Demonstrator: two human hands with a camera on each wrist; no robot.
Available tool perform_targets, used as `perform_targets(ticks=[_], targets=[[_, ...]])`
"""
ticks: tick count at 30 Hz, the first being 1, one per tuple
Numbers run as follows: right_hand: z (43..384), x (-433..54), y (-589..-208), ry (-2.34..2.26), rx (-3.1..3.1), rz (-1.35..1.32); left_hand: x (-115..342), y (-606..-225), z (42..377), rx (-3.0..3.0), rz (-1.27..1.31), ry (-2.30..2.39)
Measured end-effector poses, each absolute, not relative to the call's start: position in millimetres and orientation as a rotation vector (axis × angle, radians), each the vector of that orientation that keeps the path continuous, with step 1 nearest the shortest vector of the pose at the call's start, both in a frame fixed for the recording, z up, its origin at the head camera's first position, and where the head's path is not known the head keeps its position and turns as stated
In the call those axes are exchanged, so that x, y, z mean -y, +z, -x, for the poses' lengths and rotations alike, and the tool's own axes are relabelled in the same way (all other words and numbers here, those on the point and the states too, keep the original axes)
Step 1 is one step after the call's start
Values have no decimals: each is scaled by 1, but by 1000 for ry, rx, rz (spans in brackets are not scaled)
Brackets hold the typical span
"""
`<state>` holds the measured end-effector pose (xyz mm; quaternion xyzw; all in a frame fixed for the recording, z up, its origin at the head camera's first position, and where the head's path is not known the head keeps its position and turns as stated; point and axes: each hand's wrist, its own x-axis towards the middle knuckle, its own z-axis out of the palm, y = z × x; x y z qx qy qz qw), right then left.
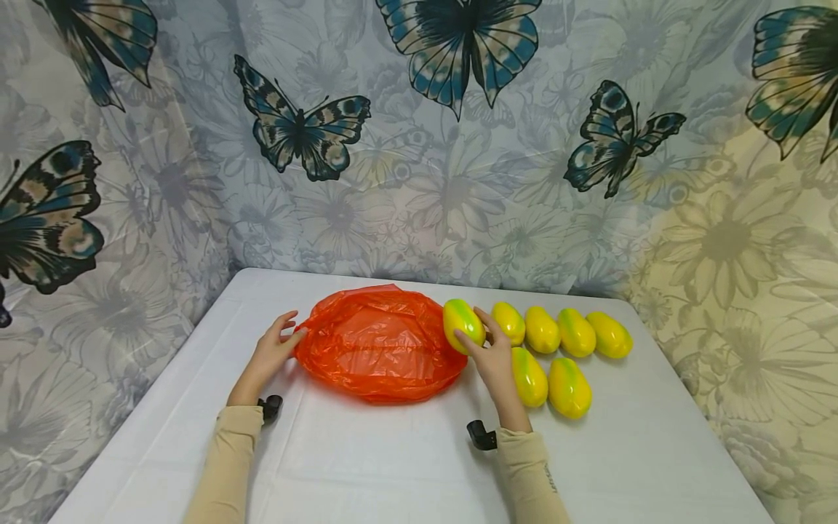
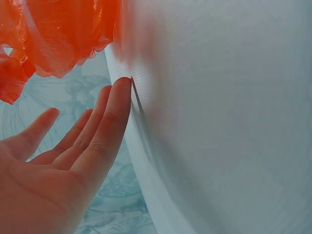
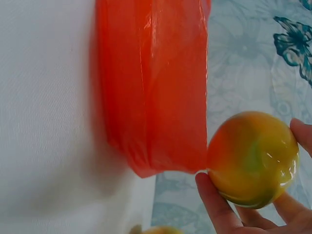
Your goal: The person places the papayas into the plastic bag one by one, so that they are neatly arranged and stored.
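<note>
A red plastic bag (image 1: 386, 349) lies spread and puffed up on the white table. At its left edge is my left hand (image 1: 273, 348), its fingers fairly straight; the left wrist view shows this hand (image 2: 73, 146) apart from the bag (image 2: 63, 34), holding nothing. My right hand (image 1: 492, 353) grips a glossy yellow-green mango (image 1: 463, 324) at the bag's right edge. Seen from the right wrist, the mango (image 3: 256, 158) sits between thumb and fingers (image 3: 217, 204), up beside the bag's rim (image 3: 204, 122).
To the right of the bag, several more mangoes stand in two rows, a far row (image 1: 542, 330) and a nearer pair (image 1: 569, 388). A white cloth covers the table (image 1: 366, 466). Behind it hangs a butterfly-print backdrop (image 1: 432, 204).
</note>
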<state>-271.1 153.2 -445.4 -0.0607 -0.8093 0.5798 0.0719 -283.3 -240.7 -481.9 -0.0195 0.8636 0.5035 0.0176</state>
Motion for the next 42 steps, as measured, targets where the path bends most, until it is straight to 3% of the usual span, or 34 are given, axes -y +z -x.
perform_targets(ticks=[42], targets=[[283, -74, -459, 1855, 2390, 5, 240, -483, 284, -2711, 26, 1562]])
